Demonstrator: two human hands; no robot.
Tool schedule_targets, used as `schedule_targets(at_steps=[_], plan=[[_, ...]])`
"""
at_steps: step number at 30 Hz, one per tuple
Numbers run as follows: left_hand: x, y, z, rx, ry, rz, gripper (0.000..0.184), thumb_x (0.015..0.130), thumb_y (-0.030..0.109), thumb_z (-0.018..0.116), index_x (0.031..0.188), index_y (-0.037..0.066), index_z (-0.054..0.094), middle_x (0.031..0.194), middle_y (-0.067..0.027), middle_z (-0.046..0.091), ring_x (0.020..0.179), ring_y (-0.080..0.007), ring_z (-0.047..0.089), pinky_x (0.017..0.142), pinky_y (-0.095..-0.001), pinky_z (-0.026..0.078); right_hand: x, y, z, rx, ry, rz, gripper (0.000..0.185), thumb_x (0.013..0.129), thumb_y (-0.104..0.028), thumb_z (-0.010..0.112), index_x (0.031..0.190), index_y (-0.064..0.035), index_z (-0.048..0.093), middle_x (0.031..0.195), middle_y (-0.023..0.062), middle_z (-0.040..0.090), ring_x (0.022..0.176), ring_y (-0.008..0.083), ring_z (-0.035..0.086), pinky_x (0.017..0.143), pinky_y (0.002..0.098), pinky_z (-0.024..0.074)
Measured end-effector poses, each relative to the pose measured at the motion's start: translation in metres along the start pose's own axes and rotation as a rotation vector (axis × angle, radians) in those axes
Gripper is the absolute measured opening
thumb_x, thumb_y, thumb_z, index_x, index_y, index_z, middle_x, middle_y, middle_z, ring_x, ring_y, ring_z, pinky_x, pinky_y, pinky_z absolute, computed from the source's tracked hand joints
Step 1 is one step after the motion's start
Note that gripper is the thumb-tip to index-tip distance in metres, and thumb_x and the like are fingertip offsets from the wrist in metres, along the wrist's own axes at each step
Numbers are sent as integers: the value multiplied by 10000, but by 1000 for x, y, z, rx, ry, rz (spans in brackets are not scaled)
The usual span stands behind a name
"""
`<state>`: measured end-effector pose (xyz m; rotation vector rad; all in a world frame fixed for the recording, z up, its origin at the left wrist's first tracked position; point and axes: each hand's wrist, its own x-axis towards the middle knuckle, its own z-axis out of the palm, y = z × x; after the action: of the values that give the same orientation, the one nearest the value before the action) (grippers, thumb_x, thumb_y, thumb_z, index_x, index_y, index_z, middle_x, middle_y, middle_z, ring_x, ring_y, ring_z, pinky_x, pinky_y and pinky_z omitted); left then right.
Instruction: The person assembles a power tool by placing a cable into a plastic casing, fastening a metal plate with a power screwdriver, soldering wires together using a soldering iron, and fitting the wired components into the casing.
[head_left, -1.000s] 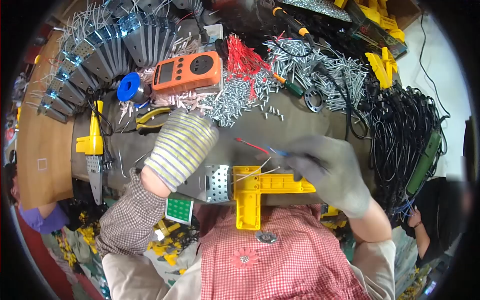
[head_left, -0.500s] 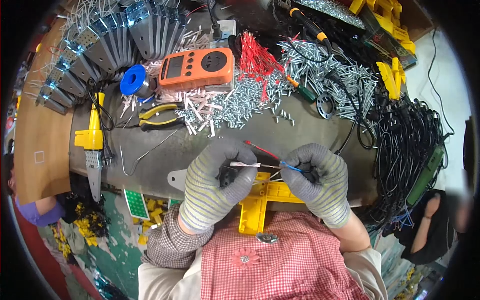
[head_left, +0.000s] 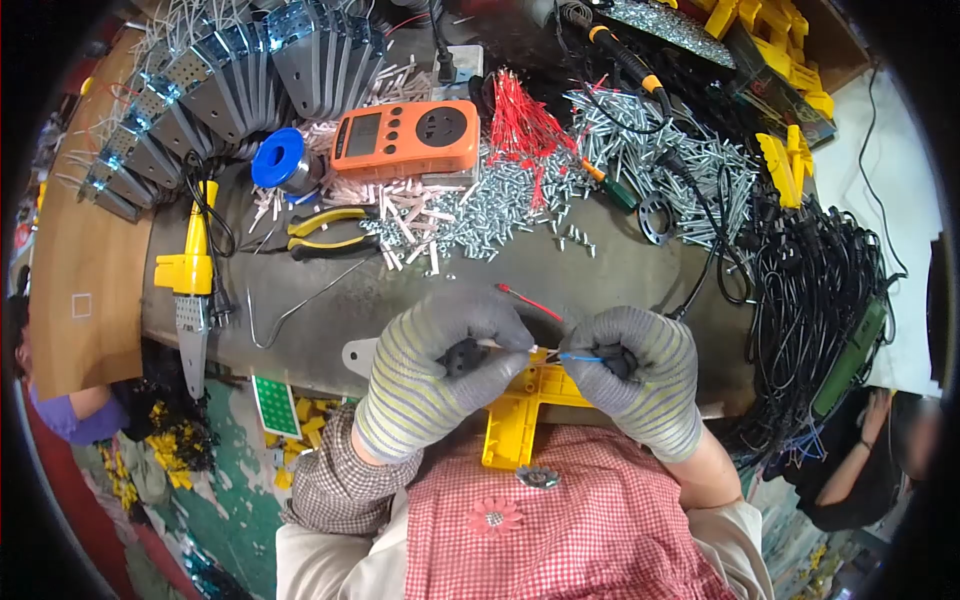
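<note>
My left hand [head_left: 445, 375], in a grey striped glove, pinches a thin white sleeve [head_left: 520, 348], mostly hidden by the fingers. My right hand [head_left: 640, 380], gloved alike, is closed on a blue-ended wire [head_left: 580, 357]. Between the fingertips the sleeve's end and the wire nearly meet; whether they touch I cannot tell. A red wire [head_left: 530, 302] sticks out just above the two hands. Below them, an open yellow plastic housing [head_left: 512, 425] lies at the table edge against the apron. A grey metal plate [head_left: 358, 357] shows partly beside my left hand.
An orange meter [head_left: 405, 140], pliers [head_left: 330, 232], a solder spool [head_left: 283, 160] and loose screws [head_left: 480, 215] lie beyond my hands. Black cords [head_left: 810, 290] pile up at right. A yellow-handled tool [head_left: 190, 260] and metal blades [head_left: 215, 90] are at left. Another person's arm [head_left: 860, 455] shows at right.
My hands have come closer together, and the white sleeve has moved right toward the wire in my right hand. My left fingers now cover more of the sleeve. The view has shifted slightly.
</note>
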<state>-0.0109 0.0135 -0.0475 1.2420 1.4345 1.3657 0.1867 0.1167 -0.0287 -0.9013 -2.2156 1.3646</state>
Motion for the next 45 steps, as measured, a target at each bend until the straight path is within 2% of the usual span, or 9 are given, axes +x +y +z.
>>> schedule_targets(at_steps=[5, 11, 15, 18, 24, 35, 41, 43, 45], plan=[[4, 8, 4, 339, -52, 217, 140, 721, 82, 808, 841, 92, 737, 826, -54, 644, 804, -199, 644, 712, -306, 507, 4, 6, -5, -77, -62, -293, 244, 777, -87, 749, 1005, -54, 670, 813, 99, 685, 680, 211, 685, 604, 335, 532], [-1, 6, 30, 653, -64, 548, 200, 701, 143, 803, 885, 130, 727, 828, -19, 639, 870, -231, 646, 784, -388, 506, -17, 21, -10, 71, -45, -130, 234, 847, -38, 709, 1062, -29, 618, 909, 108, 712, 821, 228, 739, 692, 301, 567], [8, 19, 11, 529, -33, 322, 183, 708, 94, 761, 878, 134, 704, 887, -39, 662, 871, -244, 638, 789, -399, 506, -20, 22, -17, 12, 11, -65, 183, 846, -110, 734, 999, -50, 654, 863, 91, 714, 750, 234, 723, 663, 305, 554], [24, 1, -41, 945, 101, 305, 118, 725, 73, 739, 809, 117, 668, 850, -66, 655, 812, -284, 618, 750, -407, 490, -18, 18, -22, -63, 38, -115, 170, 840, -179, 747, 954, -70, 682, 837, 87, 709, 712, 253, 698, 636, 317, 534], [65, -16, -72, 1465, -376, 688, 86, 765, 211, 653, 808, 141, 677, 964, -61, 638, 963, -260, 628, 809, -424, 503, -15, 13, -18, -156, 9, -165, 189, 836, -220, 744, 963, -83, 709, 828, 90, 704, 705, 276, 674, 636, 348, 521], [78, -2, -50, 1783, -538, 391, 136, 720, 207, 679, 835, 136, 692, 903, -104, 612, 889, -293, 622, 779, -437, 498, -10, 11, -9, -164, 59, -251, 115, 818, -81, 704, 930, -60, 690, 828, 99, 662, 745, 277, 653, 648, 355, 518], [71, -8, -47, 1325, -225, 552, 180, 654, 103, 707, 816, 101, 628, 946, -127, 615, 973, -298, 592, 827, -455, 468, -14, 6, -6, -124, 72, -160, 111, 808, -83, 711, 916, -68, 691, 800, 99, 670, 673, 272, 657, 608, 357, 517], [51, 20, -24, 990, -119, 529, 173, 710, 37, 684, 854, 81, 600, 955, -119, 623, 965, -273, 610, 825, -423, 482, -18, 9, -7, -156, 89, -167, 114, 798, -95, 720, 907, -77, 696, 773, 94, 676, 638, 269, 657, 587, 358, 513], [19, 9, -10, 142, -184, 138, 144, 801, -15, 628, 903, 63, 563, 942, -92, 624, 923, -215, 622, 798, -362, 497, -19, 12, -5, -134, 120, -178, 123, 783, -113, 732, 898, -83, 701, 747, 87, 677, 618, 266, 655, 576, 356, 509]])
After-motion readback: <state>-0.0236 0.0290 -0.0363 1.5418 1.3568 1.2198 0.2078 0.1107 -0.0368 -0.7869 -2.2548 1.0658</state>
